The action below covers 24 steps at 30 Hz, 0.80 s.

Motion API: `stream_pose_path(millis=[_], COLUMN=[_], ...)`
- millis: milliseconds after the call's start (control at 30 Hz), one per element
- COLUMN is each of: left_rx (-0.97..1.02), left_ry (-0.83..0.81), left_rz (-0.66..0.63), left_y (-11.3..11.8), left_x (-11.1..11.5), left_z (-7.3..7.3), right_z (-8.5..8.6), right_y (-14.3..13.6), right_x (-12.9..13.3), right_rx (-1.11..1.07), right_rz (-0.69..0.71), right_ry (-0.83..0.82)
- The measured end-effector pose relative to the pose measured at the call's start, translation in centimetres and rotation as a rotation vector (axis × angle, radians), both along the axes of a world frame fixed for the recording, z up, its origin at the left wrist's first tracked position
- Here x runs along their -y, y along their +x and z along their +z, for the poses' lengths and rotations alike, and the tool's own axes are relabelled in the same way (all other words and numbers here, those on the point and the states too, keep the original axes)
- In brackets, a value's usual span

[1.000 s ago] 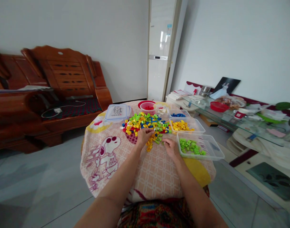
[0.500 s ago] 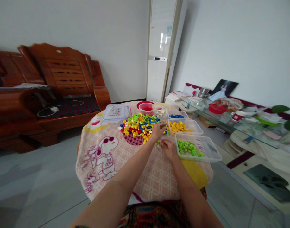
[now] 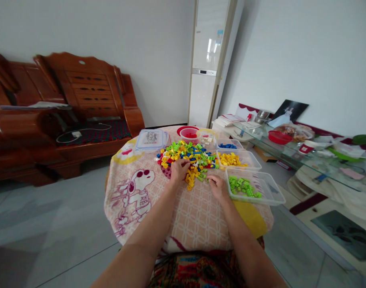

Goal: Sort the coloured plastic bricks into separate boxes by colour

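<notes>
A mixed pile of toy building bricks in green, yellow, blue, red and white lies on the cloth-covered table. At the pile's front edge is my left hand, its fingers curled together among the bricks; what they pinch is hidden. My right hand rests just left of the clear box of green bricks, fingertips drawn together close to a few green bricks. Whatever sits between them is too small to tell. Behind that box stand a clear box of yellow bricks and a smaller box of blue bricks.
A round tub with red bricks and a little heap of white bricks are at the back. Stacked lids lie at the back left. To the right is a cluttered glass-topped stand; a wooden bench stands left.
My left hand has moved left, from beside the yellow box to the pile's front edge. My right hand stays near the green box. The view has shifted slightly.
</notes>
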<state>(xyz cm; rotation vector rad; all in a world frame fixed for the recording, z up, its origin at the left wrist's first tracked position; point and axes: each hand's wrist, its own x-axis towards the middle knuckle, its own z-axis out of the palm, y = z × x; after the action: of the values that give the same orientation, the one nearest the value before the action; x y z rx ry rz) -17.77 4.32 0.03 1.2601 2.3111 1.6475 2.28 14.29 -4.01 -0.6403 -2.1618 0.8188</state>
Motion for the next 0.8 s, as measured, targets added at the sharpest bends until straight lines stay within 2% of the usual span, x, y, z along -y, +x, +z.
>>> stream_pose_path(millis=[133,267,367,567,700,800], left_rx=[-0.15,-0.193,-0.15,-0.002,0.069,0.082], left_ry=[-0.135,-0.211,-0.174,0.0,0.05,0.029], left_rz=[-0.115,-0.121,-0.125,-0.1,-0.069,-0.122], left_y=[1.7,2.2,2.0,1.7,2.2,2.9], left_x=[-0.5,-0.7,-0.6,-0.7,-1.2,-2.1], left_z=[0.1,-0.3,-0.7,-1.1,-0.7,0.1], right_z=[0.1,0.2,0.1,0.1,0.3,0.2], right_y=[0.0,0.0,0.0,-0.1,-0.2,-0.4], right_x=[0.1,0.1,0.0,0.2,0.4,0.4], right_rx=[0.006,-0.002,0.004,0.0,-0.022,-0.025], right_rz=[-0.003,0.0,0.002,-0.004,-0.009,-0.009], right_ry=[0.012,0.008,0.0,0.002,0.009,0.013])
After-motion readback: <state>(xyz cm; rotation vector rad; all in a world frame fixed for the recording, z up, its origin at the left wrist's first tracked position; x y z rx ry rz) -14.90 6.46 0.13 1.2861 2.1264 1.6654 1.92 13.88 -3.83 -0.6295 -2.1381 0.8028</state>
